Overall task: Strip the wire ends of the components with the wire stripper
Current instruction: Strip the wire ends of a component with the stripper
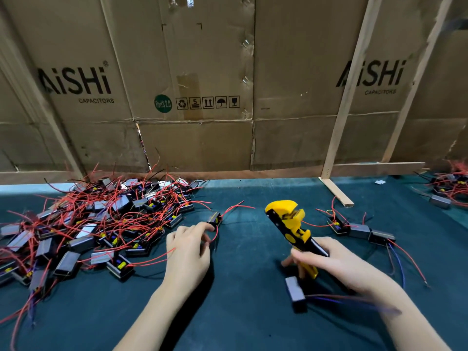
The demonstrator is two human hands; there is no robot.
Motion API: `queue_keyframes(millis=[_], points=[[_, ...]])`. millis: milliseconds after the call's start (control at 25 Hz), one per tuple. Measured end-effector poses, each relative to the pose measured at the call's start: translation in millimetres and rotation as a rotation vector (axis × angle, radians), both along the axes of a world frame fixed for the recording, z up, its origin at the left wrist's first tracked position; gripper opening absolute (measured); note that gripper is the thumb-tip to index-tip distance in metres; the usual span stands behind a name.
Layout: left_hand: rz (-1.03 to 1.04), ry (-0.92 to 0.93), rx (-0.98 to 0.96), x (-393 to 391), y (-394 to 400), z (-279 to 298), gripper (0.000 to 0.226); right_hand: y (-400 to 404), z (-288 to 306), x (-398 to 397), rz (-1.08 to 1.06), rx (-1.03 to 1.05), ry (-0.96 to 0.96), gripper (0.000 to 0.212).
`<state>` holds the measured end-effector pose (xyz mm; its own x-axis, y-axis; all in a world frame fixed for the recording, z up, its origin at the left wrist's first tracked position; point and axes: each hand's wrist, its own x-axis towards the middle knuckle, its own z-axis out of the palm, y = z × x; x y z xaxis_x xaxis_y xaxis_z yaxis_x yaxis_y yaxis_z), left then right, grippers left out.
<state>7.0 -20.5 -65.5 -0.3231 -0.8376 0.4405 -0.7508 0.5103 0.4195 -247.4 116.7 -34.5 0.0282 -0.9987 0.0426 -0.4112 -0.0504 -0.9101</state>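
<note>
Wire stripper (291, 224) gripped upright by right hand (326, 264), centre right; component (214, 219) touched by left hand (187, 252); component pile (88, 224) heaped at left on table (240, 325).

table cover (240, 325): matt green cloth | wall (291, 84): creased cardboard | wire stripper (288, 221): yellow plastic
</note>
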Motion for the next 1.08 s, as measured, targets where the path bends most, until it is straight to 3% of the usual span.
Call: queue_keyframes(millis=[240,560,800,960,1080], points=[[-0.340,0.313,0.091,-12,23,8,0.038,-2,-5,5,-0.028,-0.082,0.547,0.039],[-0.317,0.301,0.141,-13,27,11,0.037,-3,-6,13,-0.091,-0.154,0.595,0.040],[-0.248,0.348,0.186,-12,24,12,0.039,-5,-10,23,0.021,-0.151,0.653,0.047],[-0.325,0.446,0.398,-11,23,16,0.032,-9,-9,7,-0.224,-0.158,0.770,0.042],[-0.383,0.542,0.486,-9,24,21,0.023,-6,-9,-15,-0.650,-0.041,1.036,0.046]])
